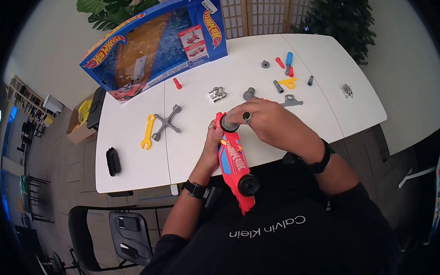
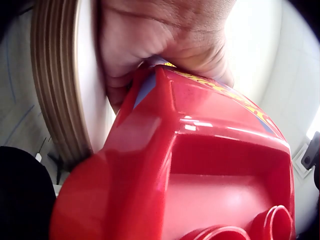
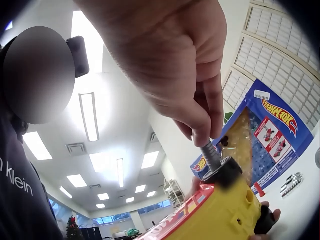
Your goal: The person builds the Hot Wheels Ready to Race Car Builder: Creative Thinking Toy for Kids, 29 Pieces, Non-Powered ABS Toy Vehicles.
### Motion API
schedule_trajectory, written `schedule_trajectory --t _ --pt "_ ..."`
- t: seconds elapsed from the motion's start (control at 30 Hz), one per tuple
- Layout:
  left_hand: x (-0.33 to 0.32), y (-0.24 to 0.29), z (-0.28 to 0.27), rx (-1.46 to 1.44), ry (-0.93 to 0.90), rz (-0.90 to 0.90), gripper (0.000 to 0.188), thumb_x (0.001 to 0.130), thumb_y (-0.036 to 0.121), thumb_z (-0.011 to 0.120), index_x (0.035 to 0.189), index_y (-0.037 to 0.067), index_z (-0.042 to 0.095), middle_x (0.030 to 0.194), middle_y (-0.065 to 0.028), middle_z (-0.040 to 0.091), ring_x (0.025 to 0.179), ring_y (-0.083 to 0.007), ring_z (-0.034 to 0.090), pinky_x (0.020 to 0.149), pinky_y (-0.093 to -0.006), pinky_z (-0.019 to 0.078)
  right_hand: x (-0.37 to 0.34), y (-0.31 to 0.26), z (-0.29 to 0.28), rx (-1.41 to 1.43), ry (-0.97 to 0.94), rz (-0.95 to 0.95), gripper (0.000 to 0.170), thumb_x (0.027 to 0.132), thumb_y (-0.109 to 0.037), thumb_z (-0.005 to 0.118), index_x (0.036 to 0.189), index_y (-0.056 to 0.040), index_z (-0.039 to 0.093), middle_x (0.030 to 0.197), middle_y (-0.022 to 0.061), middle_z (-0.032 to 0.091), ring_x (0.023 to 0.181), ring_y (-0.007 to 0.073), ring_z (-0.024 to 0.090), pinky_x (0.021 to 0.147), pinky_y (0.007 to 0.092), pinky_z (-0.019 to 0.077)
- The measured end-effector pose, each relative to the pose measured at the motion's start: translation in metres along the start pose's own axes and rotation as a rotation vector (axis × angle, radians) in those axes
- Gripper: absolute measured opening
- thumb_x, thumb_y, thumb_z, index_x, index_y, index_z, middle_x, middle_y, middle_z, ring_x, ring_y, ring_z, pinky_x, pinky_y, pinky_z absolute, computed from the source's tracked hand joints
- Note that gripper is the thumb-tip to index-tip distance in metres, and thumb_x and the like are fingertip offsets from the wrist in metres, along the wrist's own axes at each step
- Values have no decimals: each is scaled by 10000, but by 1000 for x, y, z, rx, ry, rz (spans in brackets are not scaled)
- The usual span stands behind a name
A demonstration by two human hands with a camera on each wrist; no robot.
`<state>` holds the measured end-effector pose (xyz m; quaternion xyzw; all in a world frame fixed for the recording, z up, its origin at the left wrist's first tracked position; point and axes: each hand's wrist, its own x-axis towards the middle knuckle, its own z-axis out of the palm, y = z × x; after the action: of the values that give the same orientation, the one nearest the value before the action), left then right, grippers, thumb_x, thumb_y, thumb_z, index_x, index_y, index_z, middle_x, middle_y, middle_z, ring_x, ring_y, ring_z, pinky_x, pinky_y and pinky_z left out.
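A red toy car with a yellow underside is held on its side above the table's front edge. My left hand grips the car near one end, its fingers round the body in the left wrist view. With fingertips and thumb, my right hand pinches a grey threaded piece standing at the centre of a black wheel. Another black wheel is at the car's lower end.
A Hot Wheels box stands at the back left of the white table. A yellow wrench, grey cross wrench and black case lie left. Silver pieces, a blue-handled tool and a yellow part lie farther back.
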<state>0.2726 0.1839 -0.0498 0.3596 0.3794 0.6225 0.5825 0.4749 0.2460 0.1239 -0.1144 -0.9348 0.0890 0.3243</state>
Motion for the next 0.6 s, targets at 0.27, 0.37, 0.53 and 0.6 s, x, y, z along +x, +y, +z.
schedule_trajectory --t 0.27,0.37,0.53,0.6 --pt "-1 4 6 19 19 20 799 933 800 576 1289 85 566 969 -86 674 855 -206 735 789 -383 639 13 -15 -14 -291 -282 333 143 899 -86 718 1015 -9 753 1002 82 707 978 238 679 812 389 567" --pt "-2 5 4 15 -7 1 801 933 793 584 1302 83 551 961 -79 668 839 -208 737 784 -383 640 6 1 4 -102 -13 158 165 935 -187 720 972 -34 770 999 62 701 945 235 671 800 382 550" --pt "-1 11 11 60 -30 11 826 930 792 589 1327 70 526 959 -75 665 812 -199 741 742 -355 640 0 2 3 -241 -99 19 164 942 -188 721 1064 -87 764 1027 40 685 976 246 653 855 399 534" --pt "-4 16 16 101 -50 17 835 928 792 591 1335 66 518 959 -73 663 806 -193 742 722 -343 639 12 -7 -12 -344 -449 363 187 891 -69 736 1073 -96 770 1065 36 670 1040 237 634 882 411 519"
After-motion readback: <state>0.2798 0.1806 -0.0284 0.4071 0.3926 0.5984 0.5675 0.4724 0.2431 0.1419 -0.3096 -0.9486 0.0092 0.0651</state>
